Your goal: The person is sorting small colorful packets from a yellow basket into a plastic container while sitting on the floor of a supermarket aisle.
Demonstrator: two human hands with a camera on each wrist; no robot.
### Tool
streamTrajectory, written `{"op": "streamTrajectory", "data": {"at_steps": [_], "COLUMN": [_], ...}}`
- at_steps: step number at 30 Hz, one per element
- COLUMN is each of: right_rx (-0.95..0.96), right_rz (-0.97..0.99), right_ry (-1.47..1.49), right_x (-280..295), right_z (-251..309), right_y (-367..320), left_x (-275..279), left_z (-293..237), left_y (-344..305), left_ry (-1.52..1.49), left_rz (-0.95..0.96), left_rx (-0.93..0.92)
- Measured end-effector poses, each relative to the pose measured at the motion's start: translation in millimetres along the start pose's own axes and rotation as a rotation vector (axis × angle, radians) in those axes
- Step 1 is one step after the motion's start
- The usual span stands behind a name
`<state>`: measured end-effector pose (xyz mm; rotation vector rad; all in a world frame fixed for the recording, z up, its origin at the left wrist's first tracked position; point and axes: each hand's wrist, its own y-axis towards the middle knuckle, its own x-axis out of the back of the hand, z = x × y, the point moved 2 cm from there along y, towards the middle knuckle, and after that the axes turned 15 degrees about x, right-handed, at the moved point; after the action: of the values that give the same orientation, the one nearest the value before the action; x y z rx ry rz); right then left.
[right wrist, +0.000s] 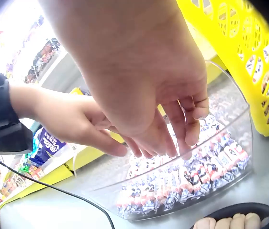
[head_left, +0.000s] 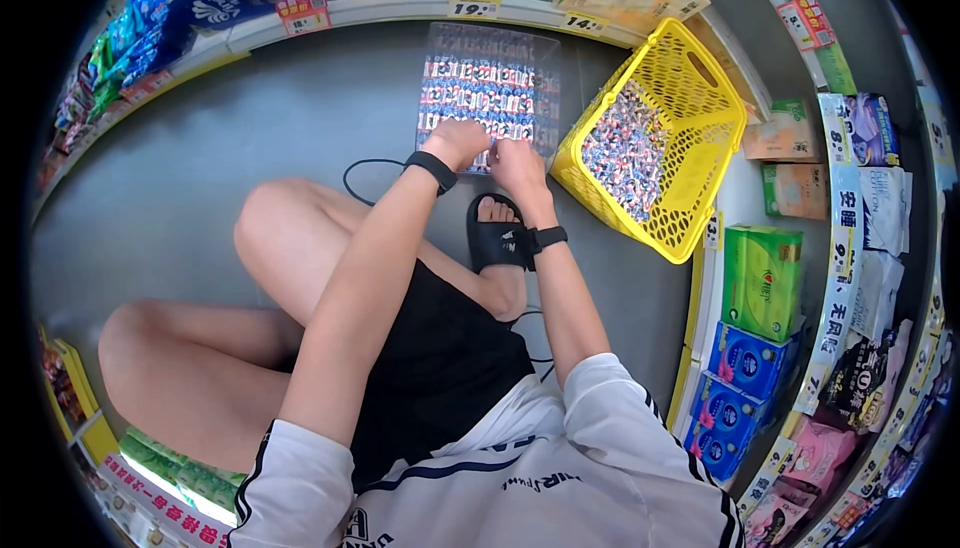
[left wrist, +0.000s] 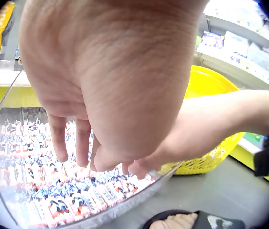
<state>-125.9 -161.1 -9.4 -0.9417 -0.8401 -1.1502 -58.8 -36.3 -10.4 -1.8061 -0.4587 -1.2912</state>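
A clear plastic box [head_left: 545,53] stands on the floor with wrapped candies [head_left: 478,100] lined up in rows inside. My left hand [head_left: 460,141] reaches over its near side, fingers pointing down at the candies. Beside it, my right hand [head_left: 518,165] reaches in at the same near edge. In the left wrist view the left fingers [left wrist: 82,143] hang fairly straight above the rows. The right fingers [right wrist: 175,124] are bent downward, close to the left hand's fingertips. I cannot tell whether a candy sits between the right thumb and fingers.
A yellow basket [head_left: 735,113] with many loose wrapped candies stands tilted right of the box. Shelves with tissue packs [head_left: 765,278] line the right side. A sandaled foot [head_left: 497,228] is just below the box, and a black cable [head_left: 350,170] lies left of it.
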Motion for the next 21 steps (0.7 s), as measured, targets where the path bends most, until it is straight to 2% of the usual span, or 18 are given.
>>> {"op": "streamTrajectory", "data": {"at_steps": [1, 3, 4, 6, 9, 14, 16, 17, 18, 19, 21], "right_rx": [-0.001, 0.149, 0.149, 0.250, 0.202, 0.156, 0.172, 0.148, 0.208, 0.172, 0.105], "right_rz": [-0.003, -0.007, -0.010, 0.004, 0.118, 0.094, -0.056, -0.115, -0.150, -0.150, -0.159], "right_ry": [-0.001, -0.040, -0.038, 0.050, 0.068, 0.069, 0.108, 0.106, 0.078, 0.085, 0.097], "right_x": [1.3, 4.6, 11.9, 32.1, 66.1, 124.8, 140.6, 145.5, 150.5, 160.8, 174.6], "right_z": [0.2, 3.2, 8.1, 19.2, 32.2, 29.9, 17.9, 8.1, -4.4, -9.9, -24.1], "right_y": [-5.5, -12.5, -18.6, -30.2, -44.4, -65.5, -72.6, -75.3, -76.8, -81.5, -87.8], "left_x": [4.8, 18.6, 33.3, 59.8, 85.6, 116.1, 126.0, 130.4, 134.0, 139.2, 142.7], "left_z": [-1.3, -3.7, -7.8, -20.4, -36.1, -57.5, -68.0, -75.1, -81.7, -88.1, -102.9], "left_y": [0.1, 1.6, -5.4, -15.8, -23.2, -32.4, -34.1, -33.3, -32.0, -33.6, -30.4], "left_ry": [0.002, -0.037, -0.034, -0.149, -0.190, -0.268, -0.264, -0.243, -0.222, -0.256, -0.269], "left_rz": [-0.002, -0.065, -0.065, -0.099, -0.171, -0.305, -0.297, -0.356, -0.416, -0.347, -0.361], "left_rx": [-0.002, -0.062, -0.062, -0.110, -0.162, -0.267, -0.295, -0.327, -0.360, -0.369, -0.386]}}
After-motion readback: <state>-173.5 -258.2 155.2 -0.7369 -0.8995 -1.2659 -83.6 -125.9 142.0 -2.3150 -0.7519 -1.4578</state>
